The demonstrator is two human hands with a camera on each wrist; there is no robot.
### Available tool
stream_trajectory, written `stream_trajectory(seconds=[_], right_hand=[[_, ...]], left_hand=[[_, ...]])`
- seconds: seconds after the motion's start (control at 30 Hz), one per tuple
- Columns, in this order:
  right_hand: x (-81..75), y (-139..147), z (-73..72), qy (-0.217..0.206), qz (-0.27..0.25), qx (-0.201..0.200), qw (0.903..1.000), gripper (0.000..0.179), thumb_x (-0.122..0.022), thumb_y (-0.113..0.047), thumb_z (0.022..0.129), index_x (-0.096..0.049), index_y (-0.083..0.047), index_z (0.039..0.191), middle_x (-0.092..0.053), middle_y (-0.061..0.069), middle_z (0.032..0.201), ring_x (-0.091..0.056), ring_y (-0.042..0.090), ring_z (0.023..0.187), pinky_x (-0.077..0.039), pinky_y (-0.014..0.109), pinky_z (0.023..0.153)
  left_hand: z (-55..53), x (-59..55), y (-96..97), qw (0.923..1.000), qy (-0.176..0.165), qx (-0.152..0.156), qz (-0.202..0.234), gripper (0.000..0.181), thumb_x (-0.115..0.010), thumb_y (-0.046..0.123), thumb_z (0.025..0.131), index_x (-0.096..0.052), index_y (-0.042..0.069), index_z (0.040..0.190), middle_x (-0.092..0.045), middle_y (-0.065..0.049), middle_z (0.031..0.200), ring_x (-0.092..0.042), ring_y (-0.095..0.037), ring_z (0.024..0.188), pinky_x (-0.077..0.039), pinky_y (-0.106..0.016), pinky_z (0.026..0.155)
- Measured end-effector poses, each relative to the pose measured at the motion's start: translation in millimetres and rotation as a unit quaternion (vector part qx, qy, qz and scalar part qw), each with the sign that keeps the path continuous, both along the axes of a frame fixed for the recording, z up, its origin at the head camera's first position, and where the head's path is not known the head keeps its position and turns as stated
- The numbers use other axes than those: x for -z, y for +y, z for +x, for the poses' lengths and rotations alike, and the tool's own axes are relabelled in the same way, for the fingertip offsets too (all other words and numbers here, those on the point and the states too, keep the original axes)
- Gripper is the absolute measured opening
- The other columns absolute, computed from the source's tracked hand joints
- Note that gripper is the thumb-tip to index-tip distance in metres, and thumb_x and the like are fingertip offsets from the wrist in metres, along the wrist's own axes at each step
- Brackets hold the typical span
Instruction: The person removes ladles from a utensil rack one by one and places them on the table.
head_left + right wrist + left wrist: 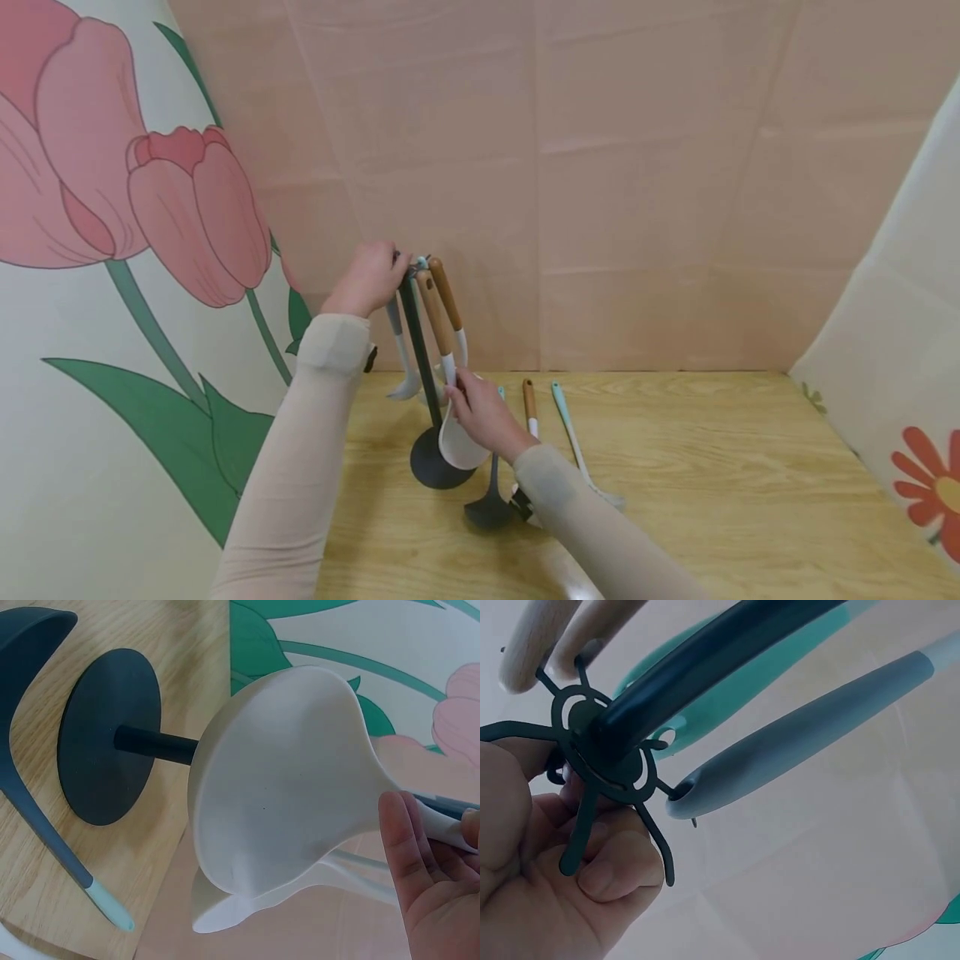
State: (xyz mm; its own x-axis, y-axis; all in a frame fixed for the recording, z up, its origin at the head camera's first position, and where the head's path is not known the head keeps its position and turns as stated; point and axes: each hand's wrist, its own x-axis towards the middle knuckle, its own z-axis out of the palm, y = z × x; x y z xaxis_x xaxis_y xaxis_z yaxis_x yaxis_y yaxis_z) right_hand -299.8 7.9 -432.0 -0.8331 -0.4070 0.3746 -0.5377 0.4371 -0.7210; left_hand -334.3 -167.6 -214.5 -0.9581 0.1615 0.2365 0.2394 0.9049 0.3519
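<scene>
My left hand [367,279] grips the top of a dark utensil stand [422,354], its fingers curled around the hooked ring, as the left wrist view shows. With my right hand [489,414] I pinch the neck of a white ladle [285,780] that has a wooden handle [435,312]; its top is at the hooks. A second wooden handle [446,292] hangs behind it. Also on the hooks are a grey-blue handle [802,735] and a teal handle [739,694]. The stand's round base [109,742] sits beneath the white ladle's bowl.
On the wooden table [712,467], right of the stand, lie a dark ladle [489,510] with a mint handle end, a wooden-handled utensil [530,404] partly hidden by my right arm, and a mint-handled utensil [572,437]. A tulip-patterned wall [187,200] rises at the left.
</scene>
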Motion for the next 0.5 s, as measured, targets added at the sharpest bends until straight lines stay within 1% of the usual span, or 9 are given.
stream_trajectory(seconds=[0.17,0.23,0.37,0.5], right_hand=[[-0.6,-1.0,2.6,-0.011,-0.001,-0.001,0.9999,0.022,-0.044,-0.025,0.108,-0.056,-0.006,0.113,-0.063,0.003,0.082,-0.059,0.010,0.071,-0.052,0.028,0.065],[-0.6,-1.7,3.9,-0.009,-0.002,0.001,1.0000,0.021,-0.045,-0.023,0.108,-0.056,-0.006,0.113,-0.063,0.004,0.082,-0.059,0.010,0.070,-0.052,0.028,0.065],[-0.5,-3.1,6.9,0.001,-0.001,0.006,1.0000,0.016,-0.046,-0.020,0.108,-0.056,-0.007,0.110,-0.063,0.004,0.081,-0.059,0.010,0.069,-0.052,0.028,0.064],[-0.2,-4.1,9.8,0.002,0.000,0.008,1.0000,0.017,-0.046,-0.022,0.108,-0.055,-0.009,0.109,-0.062,0.002,0.080,-0.059,0.009,0.068,-0.051,0.027,0.062]], left_hand=[[1.4,-2.1,-1.6,0.9999,-0.013,0.003,-0.001,0.038,-0.031,0.031,0.110,-0.049,0.005,0.088,-0.049,-0.009,0.080,-0.050,-0.023,0.071,-0.044,-0.035,0.066],[2.1,-3.3,-2.5,0.9999,-0.015,0.005,-0.003,0.038,-0.032,0.031,0.110,-0.050,0.005,0.089,-0.050,-0.010,0.081,-0.050,-0.024,0.072,-0.044,-0.036,0.067],[3.4,-4.2,-4.8,0.9999,-0.008,0.010,-0.006,0.039,-0.035,0.032,0.109,-0.051,0.005,0.086,-0.051,-0.010,0.079,-0.050,-0.024,0.071,-0.044,-0.036,0.067],[4.1,-3.6,-7.2,0.9999,-0.003,0.010,-0.004,0.040,-0.037,0.033,0.109,-0.053,0.005,0.085,-0.052,-0.009,0.079,-0.051,-0.024,0.071,-0.043,-0.036,0.066]])
